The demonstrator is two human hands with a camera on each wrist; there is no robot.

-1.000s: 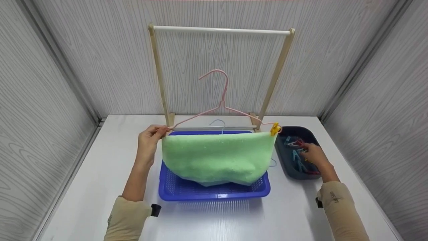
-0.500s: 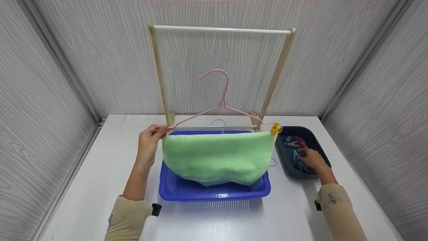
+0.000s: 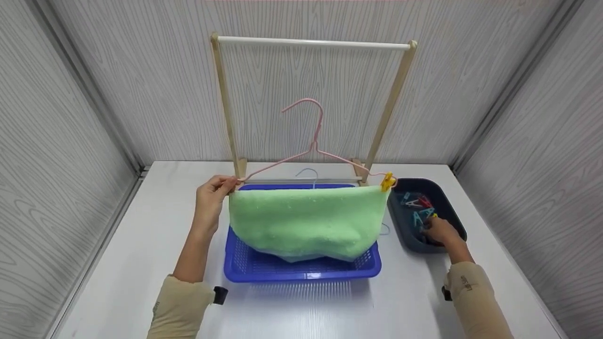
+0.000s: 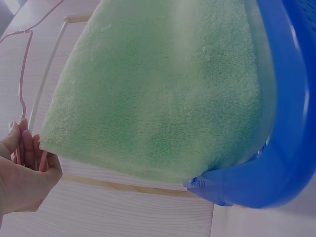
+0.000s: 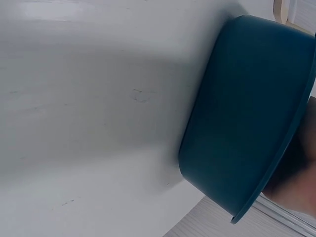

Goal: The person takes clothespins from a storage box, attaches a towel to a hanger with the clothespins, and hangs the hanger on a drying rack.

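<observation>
My left hand (image 3: 210,200) pinches the left end of a pink wire hanger (image 3: 314,140), whose hook points up. Along the hanger's bottom bar hangs a light green fleecy towel (image 3: 308,221); in the left wrist view the towel's corner (image 4: 47,143) lies right by my fingers. A yellow clothespin (image 3: 387,181) clips the towel's right corner to the hanger. My right hand (image 3: 445,231) reaches down into a dark teal bin (image 5: 242,113) among several clothespins (image 3: 417,219). Something yellow (image 3: 435,215) shows beside its fingers; I cannot tell whether they hold anything.
Beneath the towel stands a blue plastic basket (image 3: 301,275). A wooden rack with a white rod (image 3: 313,43) rises behind it. A pale blue hanger hook (image 3: 308,170) sticks up at the basket's back. Patterned walls (image 3: 56,155) enclose the white table (image 3: 122,263).
My right hand has shifted slightly down and toward me inside the bin, uncovering more of the red and blue clothespins. The left hand, hanger and towel stay almost still.
</observation>
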